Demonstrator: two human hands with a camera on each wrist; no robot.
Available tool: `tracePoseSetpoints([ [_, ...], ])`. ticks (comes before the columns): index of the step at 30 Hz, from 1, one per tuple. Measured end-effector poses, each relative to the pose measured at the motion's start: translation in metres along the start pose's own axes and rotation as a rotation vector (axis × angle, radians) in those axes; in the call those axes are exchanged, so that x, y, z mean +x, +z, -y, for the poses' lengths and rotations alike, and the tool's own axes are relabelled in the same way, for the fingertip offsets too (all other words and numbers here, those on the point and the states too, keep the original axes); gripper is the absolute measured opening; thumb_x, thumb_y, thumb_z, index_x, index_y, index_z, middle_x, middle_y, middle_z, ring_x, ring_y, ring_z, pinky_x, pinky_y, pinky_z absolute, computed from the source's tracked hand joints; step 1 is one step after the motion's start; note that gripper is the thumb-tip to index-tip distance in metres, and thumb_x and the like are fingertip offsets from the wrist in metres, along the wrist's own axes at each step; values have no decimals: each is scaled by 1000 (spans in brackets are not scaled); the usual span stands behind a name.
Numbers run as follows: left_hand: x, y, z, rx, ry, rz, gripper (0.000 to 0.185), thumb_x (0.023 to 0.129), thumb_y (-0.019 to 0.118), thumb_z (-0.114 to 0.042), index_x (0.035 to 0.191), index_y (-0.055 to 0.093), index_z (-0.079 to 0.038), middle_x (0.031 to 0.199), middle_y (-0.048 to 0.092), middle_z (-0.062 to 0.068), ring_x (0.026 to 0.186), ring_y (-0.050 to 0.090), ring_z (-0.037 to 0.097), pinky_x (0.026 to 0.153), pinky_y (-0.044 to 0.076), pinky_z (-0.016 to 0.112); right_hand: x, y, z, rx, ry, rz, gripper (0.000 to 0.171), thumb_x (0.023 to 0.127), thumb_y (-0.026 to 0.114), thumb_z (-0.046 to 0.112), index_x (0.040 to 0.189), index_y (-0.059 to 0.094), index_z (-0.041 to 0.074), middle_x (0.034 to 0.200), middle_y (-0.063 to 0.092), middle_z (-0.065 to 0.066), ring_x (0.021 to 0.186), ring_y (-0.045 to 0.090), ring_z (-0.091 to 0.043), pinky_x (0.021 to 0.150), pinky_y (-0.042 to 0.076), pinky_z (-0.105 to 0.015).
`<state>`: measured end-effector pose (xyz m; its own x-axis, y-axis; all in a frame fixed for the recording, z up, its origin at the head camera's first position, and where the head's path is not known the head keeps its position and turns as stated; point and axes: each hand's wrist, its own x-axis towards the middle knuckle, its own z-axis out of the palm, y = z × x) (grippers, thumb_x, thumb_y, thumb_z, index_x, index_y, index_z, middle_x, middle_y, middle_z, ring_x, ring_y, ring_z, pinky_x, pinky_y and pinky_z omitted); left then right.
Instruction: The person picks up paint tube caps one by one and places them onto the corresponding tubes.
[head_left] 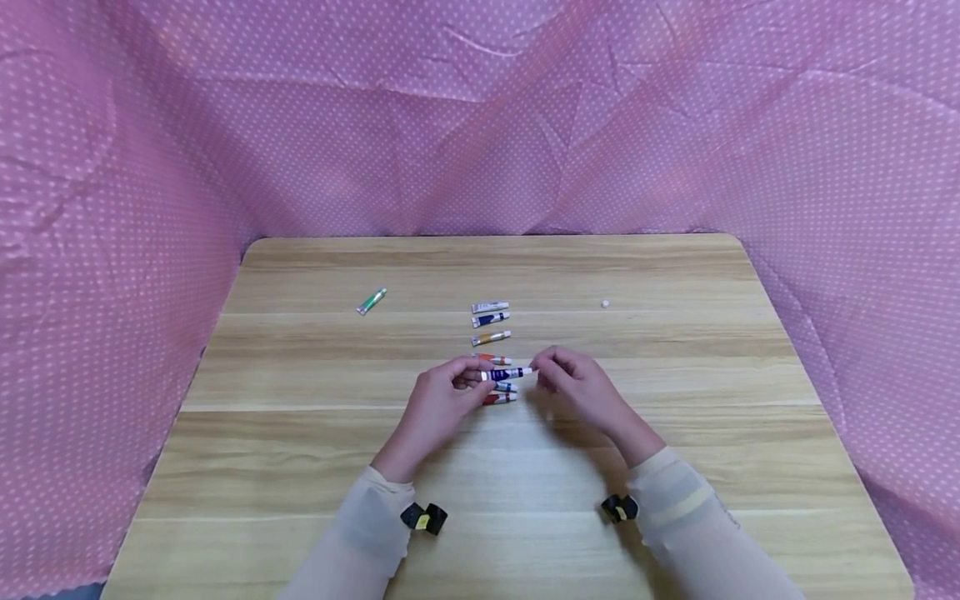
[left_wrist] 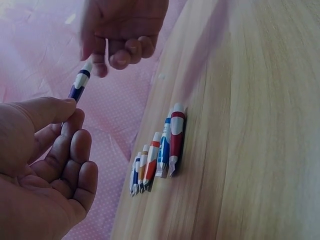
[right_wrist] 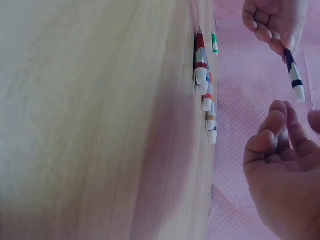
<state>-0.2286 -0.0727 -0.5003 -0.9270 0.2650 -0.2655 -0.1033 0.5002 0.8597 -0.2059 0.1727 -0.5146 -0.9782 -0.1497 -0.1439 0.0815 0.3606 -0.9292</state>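
My left hand (head_left: 448, 397) pinches a dark purple-blue paint tube (head_left: 507, 375) near its flat end between thumb and fingers. The tube is held above the table, its white cap pointing right. Just past that cap is my right hand (head_left: 583, 390), its fingers loosely bent. In the right wrist view a small gap separates the right fingers (right_wrist: 272, 125) from the capped tube (right_wrist: 294, 72). Beneath the held tube lie an orange tube (head_left: 501, 361), a light blue tube (head_left: 507, 387) and a red tube (head_left: 500, 399), partly hidden by the left hand.
Farther up the same column lie an ochre tube (head_left: 491, 337), a dark blue tube (head_left: 491, 319) and a white tube (head_left: 490, 307). A green tube (head_left: 371, 301) lies apart at left. One small white object (head_left: 605, 304) sits at right. Pink dotted cloth (head_left: 480, 150) surrounds the wooden table (head_left: 300, 467).
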Motion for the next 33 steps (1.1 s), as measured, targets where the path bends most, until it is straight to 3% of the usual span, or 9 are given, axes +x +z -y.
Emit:
tracePoseSetpoints([
  [4, 1, -1, 0, -3, -8, 4, 21, 100, 81, -23, 120, 79, -26, 107, 76, -4, 99, 68, 17, 90, 60, 34, -1, -1, 1, -15, -65, -32, 20, 106, 70, 13, 123, 69, 3, 97, 70, -10, 86, 64, -20, 75, 54, -26],
  [6, 1, -1, 1, 0, 3, 2, 21, 100, 81, -22, 120, 79, -26, 107, 76, -4, 100, 68, 17, 91, 60, 35, 0, 0, 1, -37, -91, -56, 18, 102, 74, 9, 120, 71, 4, 95, 70, -8, 81, 60, -12, 70, 51, -22],
  [9, 1, -1, 1, 1, 17, -1, 21, 99, 81, -22, 120, 79, -25, 107, 77, -4, 100, 69, 16, 91, 60, 35, 0, 1, 0, -60, -109, -79, 14, 100, 76, 7, 114, 74, 8, 94, 71, -7, 80, 61, -11, 69, 51, -21],
  [16, 1, 1, 0, -2, 29, -8, 21, 99, 81, -22, 121, 79, -25, 107, 77, -4, 100, 70, 16, 92, 60, 36, 0, 2, 2, -76, -100, -79, 9, 105, 71, 11, 110, 75, 6, 94, 74, -10, 82, 64, -17, 70, 52, -21],
  [20, 0, 3, -1, -15, 27, -2, 22, 99, 82, -21, 120, 79, -25, 106, 77, -5, 99, 70, 16, 89, 61, 35, 0, 2, 1, -58, -101, -39, 18, 110, 64, 14, 106, 73, -2, 96, 73, -23, 86, 67, -29, 75, 55, -23],
  [24, 0, 4, 0, -24, 23, -1, 22, 98, 83, -21, 119, 80, -26, 105, 77, -5, 98, 69, 16, 87, 60, 34, -1, 2, -1, -55, -93, -26, 24, 113, 59, 18, 107, 71, -2, 96, 72, -20, 90, 67, -32, 78, 54, -25],
  [29, 1, 4, 2, -11, 30, -9, 22, 99, 82, -22, 121, 79, -26, 106, 77, -4, 99, 70, 16, 90, 60, 36, -1, 0, -4, -40, -122, -56, 18, 106, 69, 11, 121, 70, 1, 94, 71, -11, 85, 65, -20, 74, 53, -23],
  [33, 1, 4, 4, -12, 21, -8, 22, 99, 81, -23, 121, 79, -26, 107, 77, -4, 100, 70, 16, 91, 61, 36, -1, 0, -5, -60, -180, -79, 23, 100, 77, 6, 122, 72, 3, 93, 71, -10, 82, 63, -11, 73, 53, -24],
])
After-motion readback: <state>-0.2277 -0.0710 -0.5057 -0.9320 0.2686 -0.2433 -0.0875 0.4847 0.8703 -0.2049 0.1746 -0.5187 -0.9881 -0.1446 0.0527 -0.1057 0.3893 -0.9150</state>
